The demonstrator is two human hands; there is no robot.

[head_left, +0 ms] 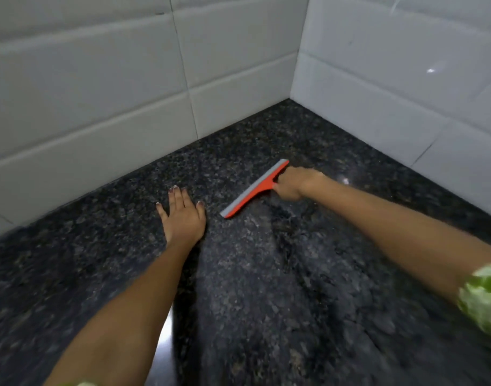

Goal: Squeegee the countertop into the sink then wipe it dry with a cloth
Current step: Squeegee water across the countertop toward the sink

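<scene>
Two bare hands are at work on a dark speckled countertop (266, 274) that runs into a corner of white wall tiles (99, 93). The right hand (293, 183) is closed around the handle of an orange squeegee (254, 189), whose grey blade lies slantwise on the stone, one end toward the corner and the other near the left hand (183, 215). That left hand is spread wide and flat, palm down on the counter just beside the blade's near end, holding nothing. Neither the sink nor a cloth shows anywhere in view, so I cannot tell which way the water has to be driven. A greyer, streaky band on the stone below the blade looks like a film of water, though the blur makes that uncertain. The work seems to be at the squeegee stage, with the drying not yet begun. Several things could go wrong from here. If the blade tilts or lifts at one end, water would slip under it and leave a stripe. A stroke started short of the walls would leave the corner and the tile edge wet. The flat left hand sits close to the blade's path; it could be struck, or could smear water onto stone already cleared. A wet handle might also twist in the grip.
</scene>
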